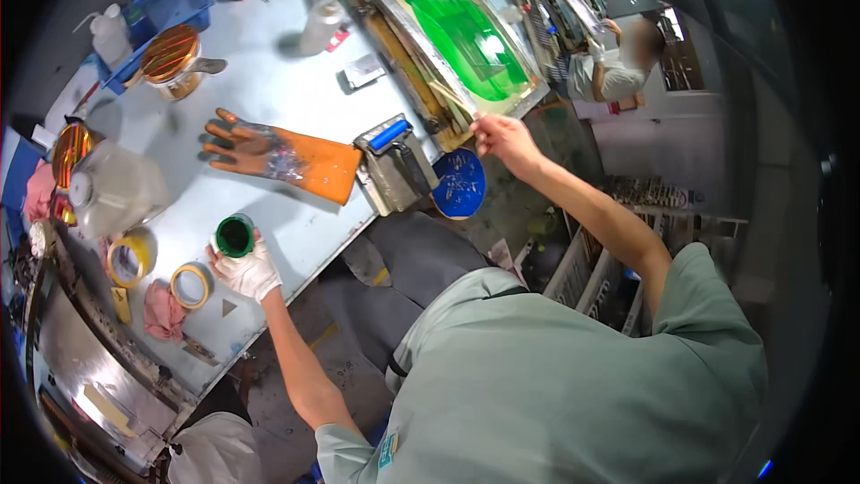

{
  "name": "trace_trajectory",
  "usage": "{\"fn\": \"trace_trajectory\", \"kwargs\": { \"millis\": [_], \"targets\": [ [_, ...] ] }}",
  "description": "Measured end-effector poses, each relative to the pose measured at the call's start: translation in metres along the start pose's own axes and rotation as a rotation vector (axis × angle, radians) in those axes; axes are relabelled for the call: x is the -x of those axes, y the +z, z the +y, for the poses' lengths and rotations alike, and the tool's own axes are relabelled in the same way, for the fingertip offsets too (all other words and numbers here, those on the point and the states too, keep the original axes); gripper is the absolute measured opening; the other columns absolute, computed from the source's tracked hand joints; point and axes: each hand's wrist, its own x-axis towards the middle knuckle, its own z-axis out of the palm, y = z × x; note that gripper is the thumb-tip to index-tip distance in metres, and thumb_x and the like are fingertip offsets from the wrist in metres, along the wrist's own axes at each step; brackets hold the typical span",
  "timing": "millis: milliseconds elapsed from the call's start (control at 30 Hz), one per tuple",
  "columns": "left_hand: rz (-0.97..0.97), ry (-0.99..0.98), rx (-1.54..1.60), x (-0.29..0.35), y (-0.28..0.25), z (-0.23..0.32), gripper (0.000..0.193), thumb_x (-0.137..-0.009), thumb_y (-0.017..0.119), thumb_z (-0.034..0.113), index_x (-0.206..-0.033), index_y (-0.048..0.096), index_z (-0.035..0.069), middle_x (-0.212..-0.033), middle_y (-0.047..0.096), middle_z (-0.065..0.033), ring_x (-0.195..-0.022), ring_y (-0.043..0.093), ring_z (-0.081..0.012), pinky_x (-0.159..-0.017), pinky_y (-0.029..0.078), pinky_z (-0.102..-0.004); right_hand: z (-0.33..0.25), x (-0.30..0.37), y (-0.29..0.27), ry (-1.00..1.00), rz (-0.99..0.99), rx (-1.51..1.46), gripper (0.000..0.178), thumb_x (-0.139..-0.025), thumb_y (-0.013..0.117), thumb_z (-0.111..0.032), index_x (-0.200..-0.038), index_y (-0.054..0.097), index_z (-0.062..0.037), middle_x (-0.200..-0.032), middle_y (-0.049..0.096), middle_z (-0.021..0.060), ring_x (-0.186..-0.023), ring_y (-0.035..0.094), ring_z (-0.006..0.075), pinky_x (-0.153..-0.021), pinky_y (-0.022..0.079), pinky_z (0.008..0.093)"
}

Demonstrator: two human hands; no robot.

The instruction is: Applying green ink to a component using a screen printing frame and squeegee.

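Left hand (246, 271), white-gloved, fingers wrapped around a small green ink cup (235, 236), upright, mouth up, near the tabletop (269, 81) front edge. Two tape rolls (191, 285) just left of it; open surface behind. Orange rubber glove (282, 155) lies flat, long axis left-right, fingertips pointing left. Squeegee (391, 164) sits at the tabletop edge. Right hand (502, 139), bare, fingers pinched on the near corner of the green screen frame (466, 40), long axis running away from the person.
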Motion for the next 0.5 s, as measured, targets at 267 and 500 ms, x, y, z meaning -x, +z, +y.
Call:
{"fn": "trace_trajectory", "kwargs": {
  "millis": [267,500],
  "targets": [
    [0.116,-0.064,0.096,0.008,0.024,-0.01,0.098,-0.074,0.08,0.064,-0.143,0.048,0.003,-0.145,0.053,-0.0141,-0.137,0.047,-0.0314,-0.116,0.037,-0.0407,0.067,-0.057,-0.145,0.047,0.177,0.209,0.04,-0.105,0.057,-0.042,-0.091,0.068,-0.0057,-0.071,0.059,-0.0024,-0.058,0.058,0.009,-0.057,0.045,0.0231],
    [0.092,-0.327,0.751,0.006,0.031,0.012,0.066,-0.075,0.091,0.015,-0.129,0.058,-0.003,-0.127,0.066,-0.0143,-0.112,0.065,-0.0242,-0.101,0.05,-0.0385,0.054,-0.057,-0.169,0.136,-0.035,0.542,0.057,-0.106,0.049,-0.05,-0.098,0.071,0.0024,-0.073,0.063,0.0034,-0.065,0.061,0.0119,-0.062,0.051,0.0274]
  ]
}}
